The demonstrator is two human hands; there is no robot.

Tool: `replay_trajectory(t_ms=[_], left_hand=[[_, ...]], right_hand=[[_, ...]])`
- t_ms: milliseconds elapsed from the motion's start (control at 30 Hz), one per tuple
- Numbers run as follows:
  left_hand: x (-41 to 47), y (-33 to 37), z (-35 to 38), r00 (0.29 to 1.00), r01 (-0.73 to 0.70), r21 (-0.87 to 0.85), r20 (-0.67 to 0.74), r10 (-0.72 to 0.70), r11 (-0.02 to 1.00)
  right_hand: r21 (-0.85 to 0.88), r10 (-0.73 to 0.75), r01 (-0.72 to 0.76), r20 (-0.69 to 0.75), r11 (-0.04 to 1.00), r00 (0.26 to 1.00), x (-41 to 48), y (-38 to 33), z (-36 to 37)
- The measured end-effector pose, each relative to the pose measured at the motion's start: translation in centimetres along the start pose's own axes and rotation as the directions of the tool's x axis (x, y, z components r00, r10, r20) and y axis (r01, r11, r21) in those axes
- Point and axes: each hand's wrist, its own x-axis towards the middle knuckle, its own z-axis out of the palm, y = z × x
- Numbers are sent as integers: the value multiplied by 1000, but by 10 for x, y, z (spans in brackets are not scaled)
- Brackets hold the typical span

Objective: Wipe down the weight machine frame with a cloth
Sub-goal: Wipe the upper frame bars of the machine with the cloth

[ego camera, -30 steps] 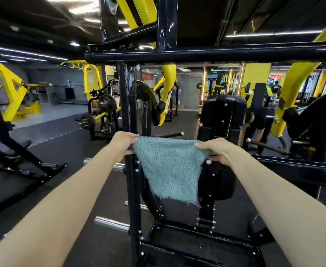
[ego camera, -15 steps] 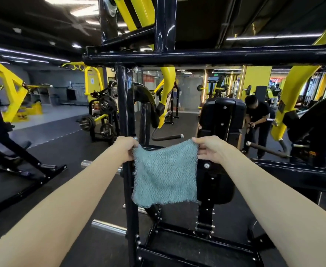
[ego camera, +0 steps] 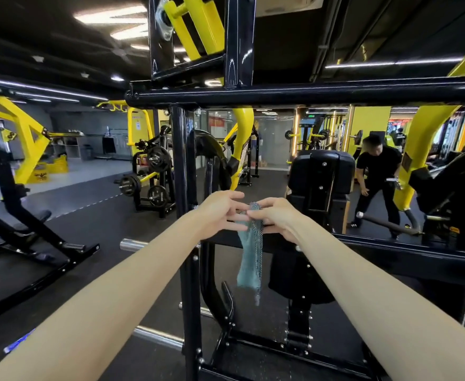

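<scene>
A teal woven cloth [ego camera: 250, 259] hangs folded in a narrow strip in front of the black weight machine frame [ego camera: 181, 166]. My left hand [ego camera: 220, 213] and my right hand [ego camera: 273, 218] meet at its top edge, fingertips together, both pinching the cloth. The hands hover just right of the frame's vertical post and in front of its lower crossbar [ego camera: 390, 251]. A thick black top bar [ego camera: 308, 92] runs across above my hands.
A padded black backrest [ego camera: 322, 174] stands behind my hands. A person in black [ego camera: 376, 182] bends over at the right. Chrome pegs [ego camera: 132, 244] jut left from the post. Yellow machines and a plate rack [ego camera: 151, 182] fill the left background.
My hands have come together, folding the spread cloth in half so it now hangs as a narrow strip. The view has tilted up slightly.
</scene>
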Motion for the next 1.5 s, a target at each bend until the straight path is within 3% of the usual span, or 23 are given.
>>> replay_trajectory(t_ms=[100, 133, 267, 400, 533, 633, 867, 1133, 1233, 1500], left_hand=[[3, -2, -17, 980, -139, 434, -68, 186, 890], [1, -2, -18, 974, -171, 505, -42, 222, 846], [-4, -6, -16, 977, -212, 567, 142, 159, 796], [-7, -5, -23, 975, -216, 599, 85, 207, 771], [-13, 5, -21, 972, -234, 673, 155, 175, 702], [-14, 15, -18, 971, -237, 677, 181, 154, 697], [-19, 29, -19, 945, -326, 832, 298, 134, 449], [-24, 22, -15, 949, -303, 852, 312, 50, 427], [-21, 19, -13, 945, -314, 808, 314, 86, 498], [-23, 18, 3, 931, -175, 817, 320, -179, 549]], right_hand=[[-6, -19, 19, -14, 1000, 1000, -1, -7, 1], [-14, -21, 22, 9, 1000, 1000, -2, -9, 2], [-76, -12, 20, 103, 997, 995, -9, -18, 6], [-67, -47, 48, 17, 997, 999, -16, -10, 2], [109, -34, 19, 144, 994, 989, -22, 6, -3], [107, -29, 6, 215, 994, 976, -24, 16, 2], [224, -74, 47, 111, 973, 991, -24, 20, 19], [125, -24, 13, 86, 992, 996, -29, 38, 12], [186, -13, -15, 145, 982, 989, -32, 37, 4], [241, -6, -33, 156, 970, 988, -44, 40, -4]])
